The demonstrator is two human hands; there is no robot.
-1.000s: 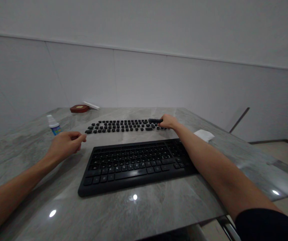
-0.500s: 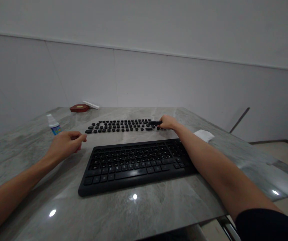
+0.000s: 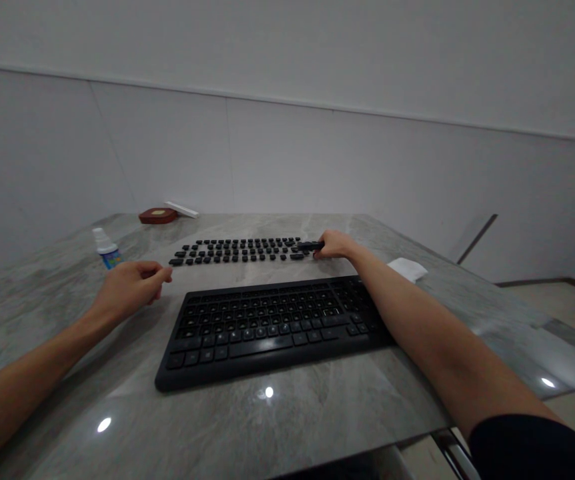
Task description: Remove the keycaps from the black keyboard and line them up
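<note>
A black keyboard [image 3: 262, 343] lies on the grey marbled table, many of its upper key positions showing bare sockets. Behind it, loose black keycaps [image 3: 235, 251] are laid out in rows. At the far right of these rows, my right hand [image 3: 334, 245] is closed on a slim black tool [image 3: 310, 246], which points left over the keycaps; its exact kind is too small to tell. My left hand [image 3: 135, 287] hovers or rests beside the keyboard's left end, near the lowest row of keycaps. Its fingers are curled together, and whatever they may hold is hidden.
A white-capped spray bottle [image 3: 107, 249] with a blue label stands behind my left hand. Farther back are a reddish-brown box [image 3: 158, 215] and a flat white object [image 3: 181, 209]. A white tissue or cloth [image 3: 407, 269] lies right of my right forearm. The wall borders the table's far side.
The tool in my right hand has tilted or shifted very slightly over the keycaps. My left hand and the keyboard stay practically where they were.
</note>
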